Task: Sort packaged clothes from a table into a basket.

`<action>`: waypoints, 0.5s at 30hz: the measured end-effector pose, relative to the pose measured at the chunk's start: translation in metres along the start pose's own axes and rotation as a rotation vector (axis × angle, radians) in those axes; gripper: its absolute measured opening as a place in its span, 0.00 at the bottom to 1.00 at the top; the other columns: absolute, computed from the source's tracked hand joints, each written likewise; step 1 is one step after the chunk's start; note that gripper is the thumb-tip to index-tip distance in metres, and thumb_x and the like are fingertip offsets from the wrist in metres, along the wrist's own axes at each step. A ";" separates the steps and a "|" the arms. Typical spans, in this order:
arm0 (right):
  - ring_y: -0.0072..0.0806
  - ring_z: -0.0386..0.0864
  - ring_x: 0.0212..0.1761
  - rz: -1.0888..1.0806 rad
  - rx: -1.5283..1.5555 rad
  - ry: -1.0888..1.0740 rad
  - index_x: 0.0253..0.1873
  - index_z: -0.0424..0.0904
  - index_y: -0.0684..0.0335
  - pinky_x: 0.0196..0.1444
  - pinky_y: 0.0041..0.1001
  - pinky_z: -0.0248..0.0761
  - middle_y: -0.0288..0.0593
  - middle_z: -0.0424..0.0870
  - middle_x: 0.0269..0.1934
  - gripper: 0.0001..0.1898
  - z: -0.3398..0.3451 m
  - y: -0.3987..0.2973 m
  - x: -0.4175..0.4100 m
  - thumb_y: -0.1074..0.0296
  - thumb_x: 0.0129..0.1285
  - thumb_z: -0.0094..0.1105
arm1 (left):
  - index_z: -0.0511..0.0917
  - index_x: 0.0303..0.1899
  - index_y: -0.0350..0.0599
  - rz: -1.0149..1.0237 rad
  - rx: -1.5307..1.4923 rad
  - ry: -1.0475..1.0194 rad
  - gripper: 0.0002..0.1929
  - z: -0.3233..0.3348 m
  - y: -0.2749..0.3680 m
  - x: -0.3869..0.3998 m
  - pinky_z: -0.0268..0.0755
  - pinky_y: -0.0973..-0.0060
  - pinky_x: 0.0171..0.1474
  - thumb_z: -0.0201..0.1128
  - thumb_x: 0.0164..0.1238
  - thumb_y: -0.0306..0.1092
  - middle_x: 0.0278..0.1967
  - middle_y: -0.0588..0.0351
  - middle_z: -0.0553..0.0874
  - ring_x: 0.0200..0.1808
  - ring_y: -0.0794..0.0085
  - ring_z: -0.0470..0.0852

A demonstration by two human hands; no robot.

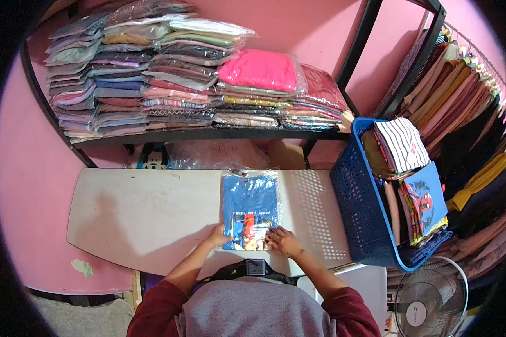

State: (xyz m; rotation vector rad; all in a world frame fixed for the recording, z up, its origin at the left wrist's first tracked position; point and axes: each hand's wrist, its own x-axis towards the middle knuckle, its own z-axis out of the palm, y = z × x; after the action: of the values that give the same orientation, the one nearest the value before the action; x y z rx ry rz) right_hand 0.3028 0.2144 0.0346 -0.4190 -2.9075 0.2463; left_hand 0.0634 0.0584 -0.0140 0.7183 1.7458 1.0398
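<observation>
A folded blue T-shirt (249, 193) in a clear plastic bag lies on the white tabletop (152, 202), straight in front of me. It bears white lettering and a red, yellow and white print near its lower edge. My left hand (219, 236) grips the package's lower left edge, thumb on top. At the lower right corner, my right hand (286, 242) holds the package with its fingers curled over the print. The undersides of both grips are hidden. Beside the bag's top edge is a small dark and red object (238, 172), too small to name.
A blue plastic laundry basket (345, 210) of folded clothes stands at the table's right end. Behind the table, a black-framed shelf (219, 134) bears stacks of bagged clothes (122, 84). Hanging garments (451, 92) and an electric fan (431, 299) are on the right.
</observation>
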 end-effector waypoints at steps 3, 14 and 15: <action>0.34 0.72 0.48 -0.182 0.370 -0.319 0.43 0.75 0.59 0.48 0.31 0.66 0.42 0.76 0.45 0.15 -0.008 -0.018 0.004 0.56 0.60 0.46 | 0.74 0.42 0.40 0.115 0.552 -0.060 0.21 -0.051 0.003 -0.003 0.70 0.71 0.43 0.67 0.40 0.26 0.35 0.52 0.81 0.36 0.67 0.78; 0.38 0.76 0.32 0.449 0.634 0.305 0.37 0.75 0.67 0.35 0.30 0.69 0.50 0.77 0.31 0.10 0.007 -0.007 0.045 0.73 0.47 0.52 | 0.56 0.60 0.46 0.081 0.947 0.734 0.34 -0.084 0.010 -0.085 0.43 0.49 0.60 0.57 0.52 0.45 0.60 0.42 0.54 0.63 0.50 0.49; 0.35 0.77 0.28 0.634 0.775 0.361 0.34 0.76 0.67 0.32 0.29 0.69 0.50 0.78 0.26 0.08 0.009 -0.011 0.047 0.70 0.49 0.53 | 0.51 0.62 0.50 -0.057 0.937 0.710 0.36 -0.076 0.010 -0.093 0.38 0.44 0.59 0.57 0.52 0.47 0.62 0.43 0.51 0.64 0.49 0.46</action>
State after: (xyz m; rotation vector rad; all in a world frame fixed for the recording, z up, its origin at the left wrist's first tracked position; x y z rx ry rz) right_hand 0.2539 0.2161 0.0356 -1.0648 -2.0271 1.1785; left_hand 0.0287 -0.0388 0.0490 0.8962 2.9104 0.3799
